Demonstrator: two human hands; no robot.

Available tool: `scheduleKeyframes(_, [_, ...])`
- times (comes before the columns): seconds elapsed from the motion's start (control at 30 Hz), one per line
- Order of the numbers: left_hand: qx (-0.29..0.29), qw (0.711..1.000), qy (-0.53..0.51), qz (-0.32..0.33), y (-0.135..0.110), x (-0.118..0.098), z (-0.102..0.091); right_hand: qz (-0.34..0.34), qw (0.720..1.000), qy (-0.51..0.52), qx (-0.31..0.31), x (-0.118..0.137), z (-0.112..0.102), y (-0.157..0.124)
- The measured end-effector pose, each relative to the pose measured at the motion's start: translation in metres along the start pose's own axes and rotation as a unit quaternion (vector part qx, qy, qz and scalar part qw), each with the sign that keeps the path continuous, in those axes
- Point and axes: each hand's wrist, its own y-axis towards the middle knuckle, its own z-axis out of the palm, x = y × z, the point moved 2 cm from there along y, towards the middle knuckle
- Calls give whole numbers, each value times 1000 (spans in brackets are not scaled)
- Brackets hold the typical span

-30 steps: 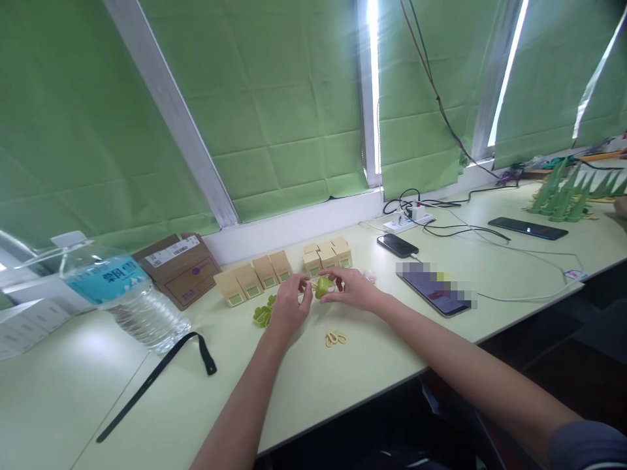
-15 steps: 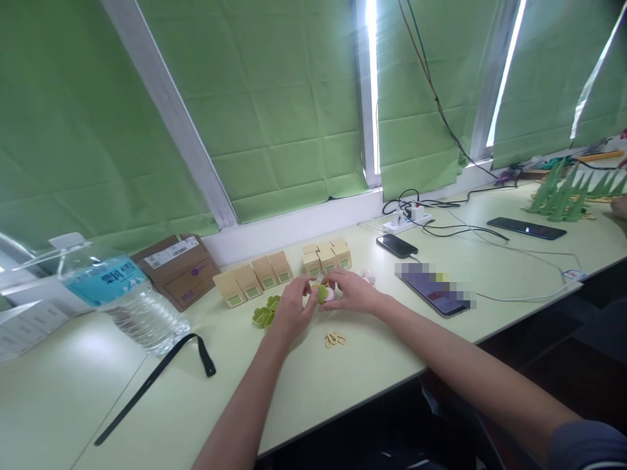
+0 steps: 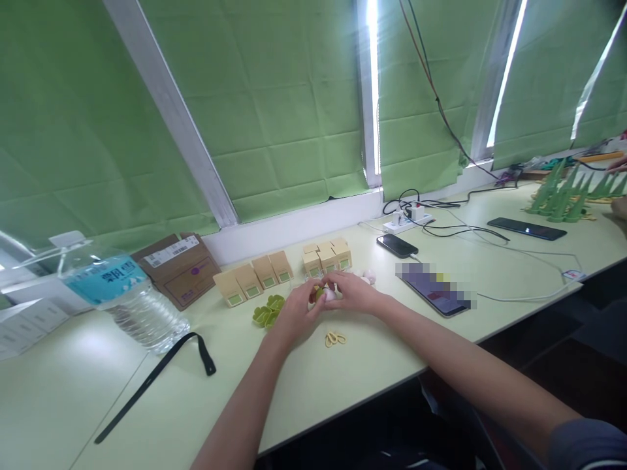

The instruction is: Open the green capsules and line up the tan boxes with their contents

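Observation:
My left hand (image 3: 295,311) and my right hand (image 3: 353,291) meet over the desk (image 3: 313,385), fingers pinched together on a small green and white piece (image 3: 322,294) between them. The piece is mostly hidden by my fingers. A pile of green leaf-shaped pieces (image 3: 268,311) lies just left of my left hand. Pale yellow rings (image 3: 335,338) lie on the desk in front of my hands. Behind my hands stand two groups of small tan boxes with green labels (image 3: 255,279) (image 3: 327,255).
A water bottle (image 3: 120,294) lies at the left by a cardboard box (image 3: 179,266) and a black strap (image 3: 151,380). Phones (image 3: 397,245) (image 3: 435,290) (image 3: 528,228) and cables (image 3: 441,225) lie to the right. Green cone shapes (image 3: 563,192) stand far right, near another person's hand (image 3: 621,206).
My hands have closed in on each other around the small green piece, which is more covered by my fingers now. Everything else stays in place.

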Motion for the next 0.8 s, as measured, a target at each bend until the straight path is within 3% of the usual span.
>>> scheduleKeyframes(0.53, [-18,999,31,-18,1,5,5,-27,1000,4,0,-1,-1,-1])
scheduleKeyframes(0.8, [-39,997,12,-62,-1,5,3,4,1000,26,-6,-3,1,0])
